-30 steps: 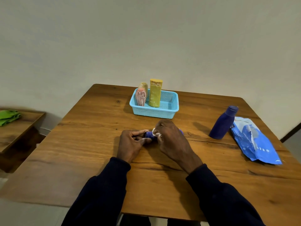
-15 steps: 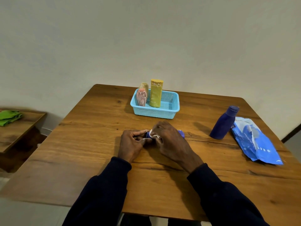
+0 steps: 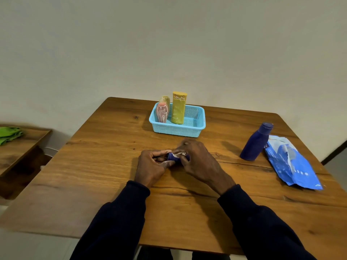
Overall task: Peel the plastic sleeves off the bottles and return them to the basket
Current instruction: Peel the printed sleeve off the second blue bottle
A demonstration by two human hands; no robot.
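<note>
A small dark blue bottle (image 3: 171, 157) lies on its side at the middle of the wooden table (image 3: 112, 166), mostly hidden between my hands. My left hand (image 3: 152, 166) grips its left end. My right hand (image 3: 199, 162) covers its right part and pinches a white strip of plastic sleeve (image 3: 178, 154) on top of it. The light blue basket (image 3: 195, 126) stands further back and holds a yellow bottle (image 3: 178, 107) and a pink patterned bottle (image 3: 162, 112), both upright. A bare dark blue bottle (image 3: 256, 141) stands upright at the right.
A peeled blue plastic sleeve (image 3: 291, 164) lies crumpled near the table's right edge, just beside the standing blue bottle. A low wooden side table (image 3: 20, 147) with a green cloth (image 3: 9, 134) is to the left. A plain wall rises behind the table.
My right hand's fingers have shifted a little over the bottle, and the white strip of sleeve shows slightly more. My left hand and the other objects have stayed where they were.
</note>
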